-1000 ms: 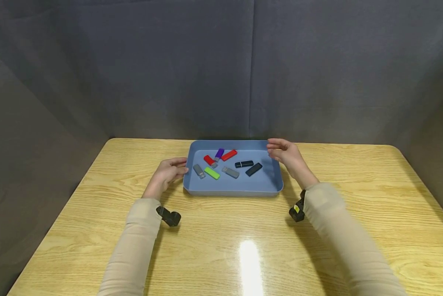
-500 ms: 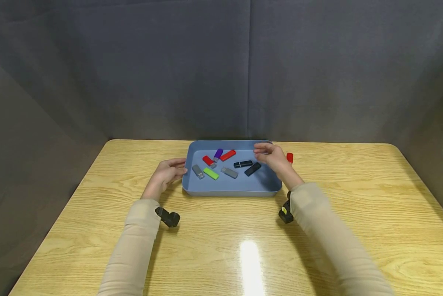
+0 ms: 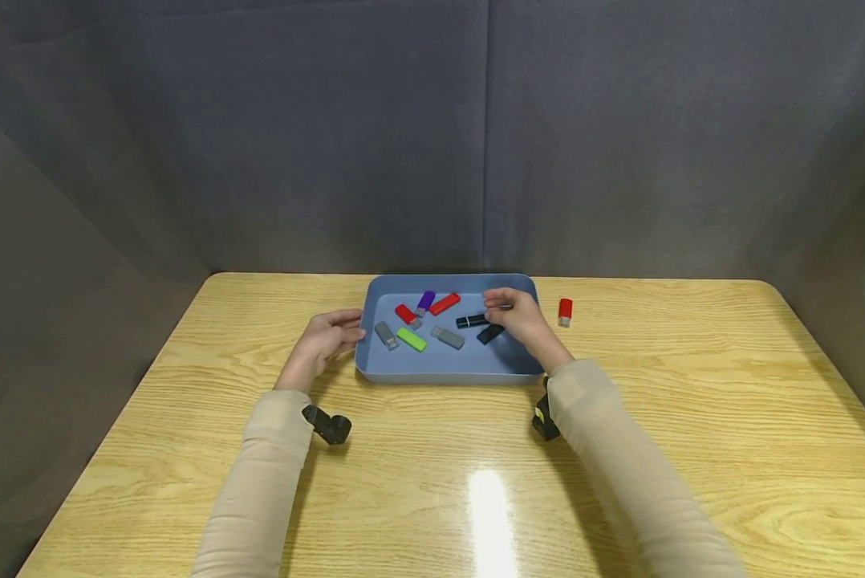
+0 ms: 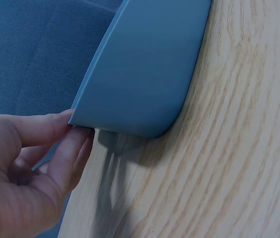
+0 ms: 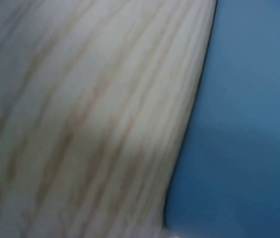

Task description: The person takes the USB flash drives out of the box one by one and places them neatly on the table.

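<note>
Our right hand (image 3: pixel 519 315) has shifted inward over the blue tray (image 3: pixel 447 377), fingers loosely parted beside two black USB sticks (image 3: pixel 469 322) inside, while our left hand (image 3: pixel 326 339) pinches the rim (image 4: pixel 86 82), which we do well to keep steady.

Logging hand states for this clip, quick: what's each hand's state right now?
Left hand: closed, pinching the blue, rectangular, plastic-looking tray by its rim.
Right hand: open over the slim, black, plastic-looking USB sticks; contact unclear.

At my twelve o'clock I see a dark grey curtain (image 3: pixel 295 136), with one vertical seam (image 3: pixel 486 144). Before me is the yellowish wooden table (image 3: pixel 707 385); toward six o'clock it carries a white light reflection (image 3: pixel 490 522).
</note>
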`<act>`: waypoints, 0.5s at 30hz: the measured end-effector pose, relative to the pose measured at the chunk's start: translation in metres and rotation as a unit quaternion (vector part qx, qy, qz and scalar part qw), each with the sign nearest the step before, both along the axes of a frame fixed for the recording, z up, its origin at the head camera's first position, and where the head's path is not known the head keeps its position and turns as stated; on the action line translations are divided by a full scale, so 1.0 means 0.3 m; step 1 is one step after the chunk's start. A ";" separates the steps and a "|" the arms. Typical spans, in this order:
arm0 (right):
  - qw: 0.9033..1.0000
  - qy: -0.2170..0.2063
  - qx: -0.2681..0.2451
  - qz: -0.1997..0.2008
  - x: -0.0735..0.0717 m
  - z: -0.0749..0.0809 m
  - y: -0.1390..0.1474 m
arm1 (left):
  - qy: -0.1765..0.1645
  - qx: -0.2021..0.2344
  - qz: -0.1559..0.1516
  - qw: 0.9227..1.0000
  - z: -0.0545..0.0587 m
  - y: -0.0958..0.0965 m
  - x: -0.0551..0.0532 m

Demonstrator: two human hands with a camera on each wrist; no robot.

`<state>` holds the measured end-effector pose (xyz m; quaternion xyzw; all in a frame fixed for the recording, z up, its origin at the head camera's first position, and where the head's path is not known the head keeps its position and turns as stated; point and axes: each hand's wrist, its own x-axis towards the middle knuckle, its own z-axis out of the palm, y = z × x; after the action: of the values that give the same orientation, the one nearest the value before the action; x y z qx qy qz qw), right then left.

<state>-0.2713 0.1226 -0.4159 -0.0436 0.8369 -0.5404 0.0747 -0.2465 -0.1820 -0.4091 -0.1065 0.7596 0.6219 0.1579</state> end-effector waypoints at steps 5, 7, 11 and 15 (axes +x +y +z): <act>1.000 0.004 0.024 0.008 0.001 -0.007 -0.001 | 0.004 0.001 -0.002 1.000 -0.002 0.001 0.003; 0.999 0.014 0.047 0.012 0.000 -0.013 0.003 | 0.004 0.002 -0.002 1.000 -0.002 0.003 0.003; 0.995 0.035 0.095 0.012 0.000 -0.022 0.007 | 0.001 0.001 -0.003 1.000 0.001 0.005 0.004; 0.992 0.043 0.119 0.003 0.007 -0.016 0.001 | -0.001 0.000 -0.002 1.000 0.005 0.006 0.003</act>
<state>-0.2693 0.1229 -0.4208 -0.0599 0.8975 -0.4347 0.0453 -0.2454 -0.1803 -0.4076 -0.1051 0.7598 0.6214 0.1599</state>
